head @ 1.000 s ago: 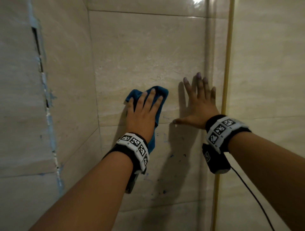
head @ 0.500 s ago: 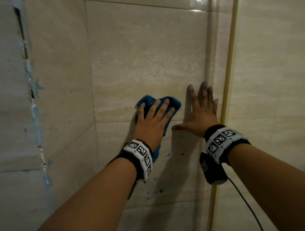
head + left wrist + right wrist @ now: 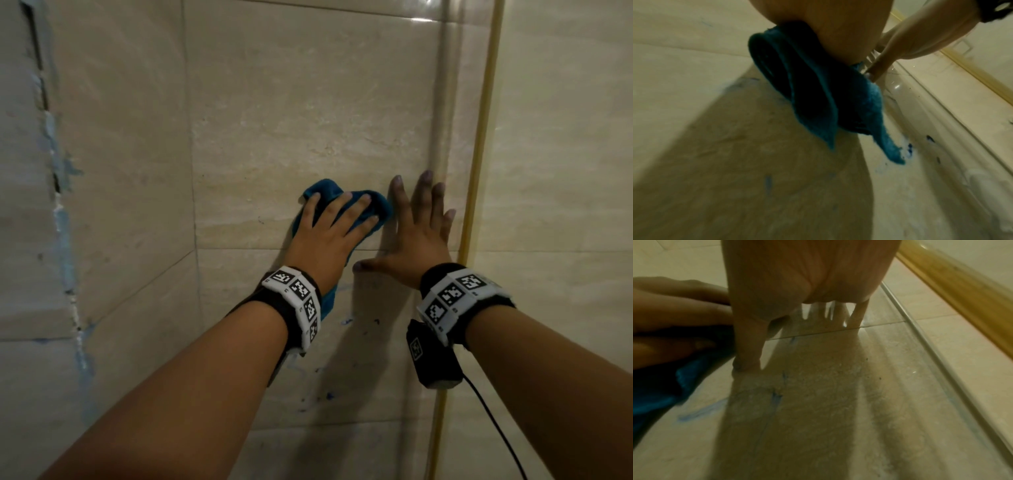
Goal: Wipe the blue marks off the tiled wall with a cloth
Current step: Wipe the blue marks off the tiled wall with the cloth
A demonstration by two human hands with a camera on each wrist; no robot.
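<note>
My left hand point(image 3: 329, 233) presses a folded blue cloth point(image 3: 325, 192) flat against the beige tiled wall point(image 3: 308, 102), fingers straight and spread over it. The cloth point(image 3: 812, 100) hangs below the palm in the left wrist view, its tail beside blue marks point(image 3: 909, 149). Just right of it, my right hand point(image 3: 418, 233) lies flat on the wall with fingers spread, thumb toward the cloth. Small blue marks point(image 3: 347, 321) dot the tile below both hands, and more blue marks point(image 3: 325, 397) sit lower. Blue streaks point(image 3: 775, 395) show under the right palm.
A yellow vertical trim strip point(image 3: 479, 154) runs just right of my right hand, with a rounded tile edge point(image 3: 442, 120) beside it. A side wall point(image 3: 102, 171) meets the tiled wall at the left, its cracked seam point(image 3: 58, 205) smeared pale blue. A black cable point(image 3: 493, 425) hangs from my right wrist.
My left hand has slid the cloth rightward along the wall until it lies next to the right hand. The right hand stays planted on the tile.
</note>
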